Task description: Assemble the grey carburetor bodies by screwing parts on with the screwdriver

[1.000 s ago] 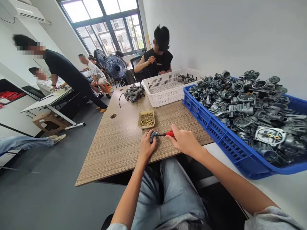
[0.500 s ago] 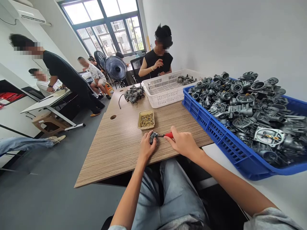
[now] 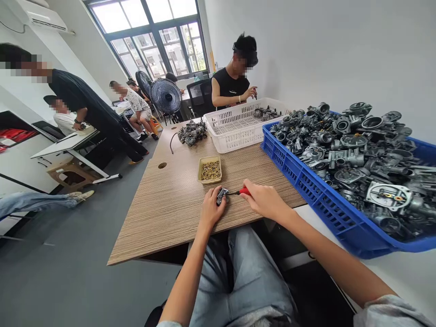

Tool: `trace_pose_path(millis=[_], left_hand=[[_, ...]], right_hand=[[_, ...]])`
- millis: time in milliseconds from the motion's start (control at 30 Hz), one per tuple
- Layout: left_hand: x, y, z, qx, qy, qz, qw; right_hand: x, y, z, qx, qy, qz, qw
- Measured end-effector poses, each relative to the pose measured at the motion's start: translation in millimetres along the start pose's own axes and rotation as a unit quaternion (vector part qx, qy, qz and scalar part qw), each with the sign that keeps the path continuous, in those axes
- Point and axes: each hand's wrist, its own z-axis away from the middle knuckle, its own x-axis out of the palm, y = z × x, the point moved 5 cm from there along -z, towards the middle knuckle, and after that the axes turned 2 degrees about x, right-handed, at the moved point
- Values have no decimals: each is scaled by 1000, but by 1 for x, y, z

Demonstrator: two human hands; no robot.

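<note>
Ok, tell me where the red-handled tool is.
In the head view, the red-handled tool is in the right hand, right of centre, its shaft pointing left at the metal part in the left hand.

From the held part [image 3: 222,195], tray's [image 3: 210,181] at 11 o'clock on the surface [image 3: 166,213], parts clump [image 3: 191,134] behind it, basket [image 3: 236,140] around 1, crate [image 3: 308,187] around 3.

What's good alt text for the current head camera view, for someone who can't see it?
A person's left hand grips a small metal part at a wood-grain table while the right hand points a red-handled screwdriver at it. A tray of small brass-coloured parts lies beyond, and a blue crate heaped with carburetor bodies stands at right.
</note>
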Motion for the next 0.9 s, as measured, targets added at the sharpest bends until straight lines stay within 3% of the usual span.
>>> trace_pose_path(millis=[267, 900], left_hand=[[1, -1, 0, -11, 0, 3, 1000], [0, 0, 1, -14, -2, -9, 1000]], right_hand=[[-30, 9, 7, -34, 32, -87, 995], [-23, 4, 8, -55, 49, -100, 992]])
